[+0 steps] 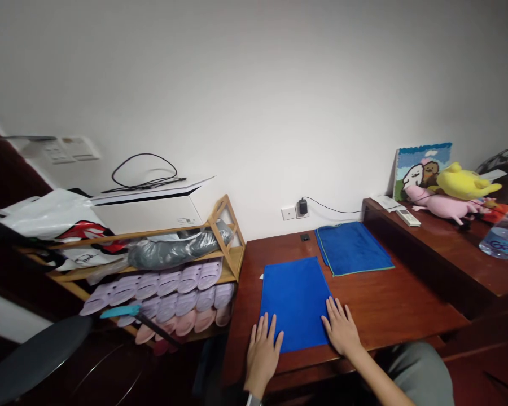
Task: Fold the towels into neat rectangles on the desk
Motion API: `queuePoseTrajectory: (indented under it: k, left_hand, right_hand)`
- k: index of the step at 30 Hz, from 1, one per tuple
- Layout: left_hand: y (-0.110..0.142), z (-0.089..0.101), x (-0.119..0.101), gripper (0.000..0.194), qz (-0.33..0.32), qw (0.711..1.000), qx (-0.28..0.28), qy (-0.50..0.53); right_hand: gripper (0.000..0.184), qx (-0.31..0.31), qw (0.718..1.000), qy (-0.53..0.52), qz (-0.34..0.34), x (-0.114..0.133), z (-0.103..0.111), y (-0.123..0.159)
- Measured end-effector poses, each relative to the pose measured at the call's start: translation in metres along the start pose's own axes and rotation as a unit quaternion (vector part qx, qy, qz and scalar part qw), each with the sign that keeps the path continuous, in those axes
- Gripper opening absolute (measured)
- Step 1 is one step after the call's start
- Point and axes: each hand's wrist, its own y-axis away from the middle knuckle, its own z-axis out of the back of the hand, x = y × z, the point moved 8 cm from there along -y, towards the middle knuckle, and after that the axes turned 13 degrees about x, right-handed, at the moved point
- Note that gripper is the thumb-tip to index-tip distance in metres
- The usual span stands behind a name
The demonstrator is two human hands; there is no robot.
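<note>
A flat blue cloth (pixel 295 296) lies on the reddish-brown wooden desk (pixel 406 307), its long sides running away from me. My left hand (pixel 263 348) rests at its near left edge, fingers stretched out and the fingertips on the fabric. On the opposite side, my right hand (pixel 341 327) lies with fingers spread, touching the cloth's right edge and the desk. Neither hand grips anything. Farther back to the right is a stack of folded blue cloths (pixel 355 248) with a green-stitched edge. A small white tag shows at the flat cloth's far left.
Left of the desk stands a wooden shoe rack (pixel 237 259) with lilac and pink clogs, a white box (pixel 152 214) and bags. A raised ledge on the right bears plush toys (pixel 442 204), a remote (pixel 408 217) and a water bottle (pixel 503 237). A plugged-in adapter (pixel 303 207) trails a cable.
</note>
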Motion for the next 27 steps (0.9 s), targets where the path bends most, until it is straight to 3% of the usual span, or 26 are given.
queuePoseTrajectory:
  k: [2,4,6,8,11,16,18,21,24,27]
  left_hand:
    - [-0.007,0.012,-0.011,0.057,-0.021,0.999,-0.028,-0.001]
    - [-0.022,0.023,-0.037,0.055,-0.059,0.997,-0.039,0.009]
    - [-0.041,0.027,-0.066,0.055,-0.099,0.995,-0.017,0.021]
    - [-0.055,0.023,-0.083,0.055,-0.114,0.993,0.017,0.025]
    - [-0.059,0.01,-0.07,0.057,-0.081,0.996,0.034,0.022]
    - [-0.039,-0.003,0.002,0.063,0.024,1.0,-0.001,0.013]
    - [-0.03,-0.003,0.016,0.062,0.024,1.0,-0.006,0.009]
    - [-0.01,0.008,0.01,0.061,0.01,1.0,-0.016,-0.003]
    - [0.017,0.03,-0.012,0.058,0.028,0.999,-0.038,-0.022]
    - [0.034,0.055,-0.035,0.055,0.034,0.998,-0.043,-0.004]
  right_hand:
    - [0.065,-0.015,1.0,-0.003,0.027,0.021,0.009,-0.004]
    - [0.064,-0.025,0.997,-0.007,0.074,0.051,0.017,-0.011]
    - [0.062,-0.012,0.994,-0.007,0.109,0.077,0.017,-0.019]
    - [0.062,0.011,0.994,-0.004,0.108,0.086,0.013,-0.027]
    - [0.064,0.025,0.997,-0.002,0.072,0.07,0.006,-0.034]
    - [0.067,0.002,1.0,0.004,0.014,0.023,-0.002,-0.033]
    - [0.067,-0.001,1.0,0.01,0.012,0.013,-0.004,-0.036]
    - [0.065,0.004,0.998,0.027,0.061,0.012,0.006,-0.049]
    - [0.059,0.025,0.989,0.053,0.138,0.021,0.031,-0.067]
    - [0.059,-0.011,0.991,0.062,0.114,0.029,0.06,-0.074]
